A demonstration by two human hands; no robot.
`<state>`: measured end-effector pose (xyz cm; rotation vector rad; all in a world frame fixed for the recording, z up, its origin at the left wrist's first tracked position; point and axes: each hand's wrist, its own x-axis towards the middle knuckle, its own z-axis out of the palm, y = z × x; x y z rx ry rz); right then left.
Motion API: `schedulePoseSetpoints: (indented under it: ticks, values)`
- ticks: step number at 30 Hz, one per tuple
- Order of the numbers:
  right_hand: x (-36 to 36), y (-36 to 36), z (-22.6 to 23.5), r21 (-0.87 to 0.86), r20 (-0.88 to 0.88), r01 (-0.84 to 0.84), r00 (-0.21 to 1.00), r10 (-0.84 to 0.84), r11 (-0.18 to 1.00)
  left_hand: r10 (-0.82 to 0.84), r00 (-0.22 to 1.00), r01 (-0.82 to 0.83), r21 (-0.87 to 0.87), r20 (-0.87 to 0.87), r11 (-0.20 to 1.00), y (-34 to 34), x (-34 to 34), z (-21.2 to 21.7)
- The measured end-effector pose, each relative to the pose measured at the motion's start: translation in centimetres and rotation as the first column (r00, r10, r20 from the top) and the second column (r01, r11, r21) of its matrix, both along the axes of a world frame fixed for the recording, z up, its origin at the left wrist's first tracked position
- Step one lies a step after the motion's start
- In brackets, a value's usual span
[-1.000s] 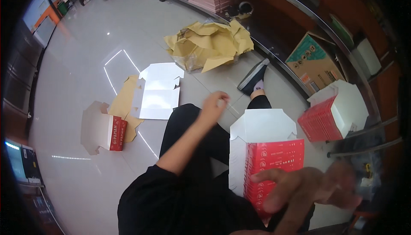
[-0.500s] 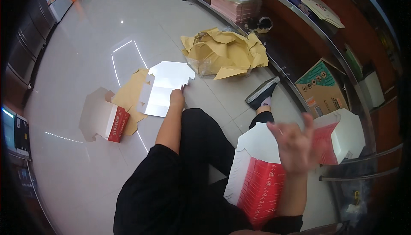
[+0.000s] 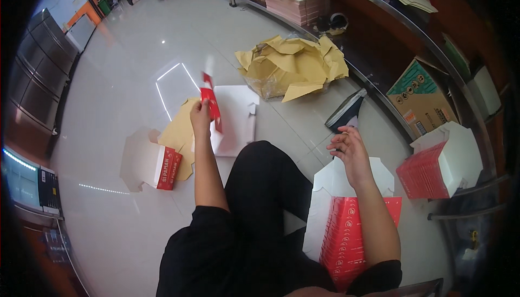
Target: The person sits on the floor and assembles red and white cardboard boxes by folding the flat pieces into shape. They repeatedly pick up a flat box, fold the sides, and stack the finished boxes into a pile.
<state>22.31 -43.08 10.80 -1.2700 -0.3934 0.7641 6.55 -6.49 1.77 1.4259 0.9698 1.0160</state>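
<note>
My left hand (image 3: 200,115) is closed on a flat cardboard box blank (image 3: 212,102), red with white marks, tilted up on edge. Beneath it, white box blanks (image 3: 238,121) lie flat on the floor. My right hand (image 3: 349,153) is open, its fingers apart and slightly curled, with nothing in it. It hovers over a nested stack of folded red-and-white boxes (image 3: 344,232) beside my bent leg. My right forearm hides part of that stack.
Left on the floor, a folded red-and-white box (image 3: 169,168) touches brown paper (image 3: 181,129). Crumpled brown paper (image 3: 295,69) lies ahead. Another nested box stack (image 3: 425,172) stands right, by a carton (image 3: 428,102) and metal shelving (image 3: 374,12). My shoe (image 3: 346,112) is near the shelf.
My left hand has lifted a box blank from the white pile, turning its red side into view. My right hand has moved up and left, its fingers now clearer. The view has shifted slightly.
</note>
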Motion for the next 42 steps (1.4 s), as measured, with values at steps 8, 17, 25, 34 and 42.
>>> schedulePoseSetpoints:
  ticks: [8,17,25,34,42]
  values:
    - [-3.2,2.0,2.4,0.099,0.926,0.214,0.339,-0.169,0.972,-0.304,0.586,0.474,-0.013,0.751,0.880,-13.2,5.9,13.1]
    - [-1.8,-1.3,4.0,0.010,0.984,0.407,-0.168,0.064,0.913,-0.292,0.363,0.865,-0.203,0.885,0.460,-20.7,8.8,8.6]
    - [-0.5,-1.3,2.7,0.056,0.964,0.427,-0.259,0.063,0.903,-0.346,0.386,0.886,-0.240,0.855,0.396,-20.3,9.0,8.4]
    - [-1.0,-0.2,3.5,-0.025,1.000,0.229,-0.001,0.025,0.973,-0.405,0.349,0.901,-0.185,0.845,0.391,-22.8,8.8,8.0]
    - [-1.1,-0.5,3.2,0.086,0.981,0.241,0.151,-0.124,0.967,-0.500,0.390,0.848,-0.090,0.774,0.523,-24.5,9.1,6.9]
